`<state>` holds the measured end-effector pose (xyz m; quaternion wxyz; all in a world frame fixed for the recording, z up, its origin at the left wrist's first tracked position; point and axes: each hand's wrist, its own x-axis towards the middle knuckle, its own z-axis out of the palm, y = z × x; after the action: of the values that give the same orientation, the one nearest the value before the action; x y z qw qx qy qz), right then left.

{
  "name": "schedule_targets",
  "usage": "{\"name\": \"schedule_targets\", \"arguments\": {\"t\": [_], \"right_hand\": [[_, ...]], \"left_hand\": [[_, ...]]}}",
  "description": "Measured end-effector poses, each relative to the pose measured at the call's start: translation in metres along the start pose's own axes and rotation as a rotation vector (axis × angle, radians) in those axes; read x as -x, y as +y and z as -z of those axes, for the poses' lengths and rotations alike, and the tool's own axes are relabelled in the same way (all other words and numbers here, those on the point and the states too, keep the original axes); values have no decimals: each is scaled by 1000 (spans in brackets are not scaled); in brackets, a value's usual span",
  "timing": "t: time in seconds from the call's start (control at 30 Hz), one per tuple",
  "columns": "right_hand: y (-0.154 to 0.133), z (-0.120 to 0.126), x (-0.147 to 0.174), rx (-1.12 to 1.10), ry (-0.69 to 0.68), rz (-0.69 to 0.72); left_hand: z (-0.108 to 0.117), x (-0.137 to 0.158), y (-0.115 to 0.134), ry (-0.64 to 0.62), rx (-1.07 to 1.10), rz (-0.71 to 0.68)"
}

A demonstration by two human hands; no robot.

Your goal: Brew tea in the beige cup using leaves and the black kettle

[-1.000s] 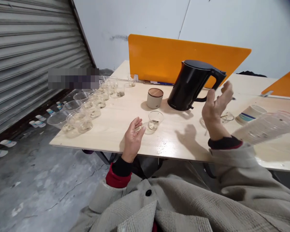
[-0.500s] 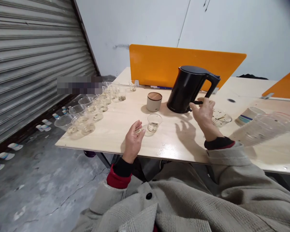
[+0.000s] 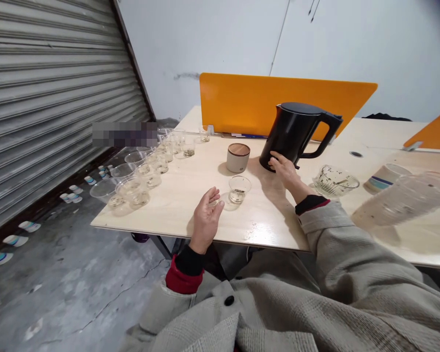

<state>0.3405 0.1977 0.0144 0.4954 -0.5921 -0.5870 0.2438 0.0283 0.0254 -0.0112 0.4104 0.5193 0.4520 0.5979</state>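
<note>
A clear plastic cup (image 3: 239,188) with a little liquid and dark bits at its bottom stands on the table. Left of it is my left hand (image 3: 206,215), fingers stretched and thumb apart, holding nothing. My right hand (image 3: 285,172) reaches before the lower body of a black electric kettle (image 3: 295,129), its fingers extended and grasping nothing. Whether the fingertips touch the kettle I cannot tell. The kettle stands upright, its handle to the right. Behind the cup sits a grey canister (image 3: 238,161) with a wooden lid.
Several clear cups (image 3: 152,173) with leafy bits crowd the table's left side. On the right are a ribbed glass bowl (image 3: 335,181) with dark bits, a paper cup (image 3: 386,176) lying over and a clear plastic sleeve (image 3: 407,200). An orange divider (image 3: 242,102) rises behind.
My right hand has left the kettle's handle and moved left, in front of the kettle's lower body. My left hand stays beside the cup. The whole view has shifted slightly.
</note>
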Motion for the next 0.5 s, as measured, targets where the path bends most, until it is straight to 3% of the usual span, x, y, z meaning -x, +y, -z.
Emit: {"name": "schedule_targets", "arguments": {"t": [0.1, 0.3, 0.5], "right_hand": [[5, 5, 1, -45, 50, -47], [-11, 13, 26, -6, -3, -93], [-34, 15, 87, -8, -229, -80]], "left_hand": [[0, 0, 0, 2, 11, 0], [-1, 0, 0, 3, 9, 5], [2, -5, 0, -26, -43, 23]]}}
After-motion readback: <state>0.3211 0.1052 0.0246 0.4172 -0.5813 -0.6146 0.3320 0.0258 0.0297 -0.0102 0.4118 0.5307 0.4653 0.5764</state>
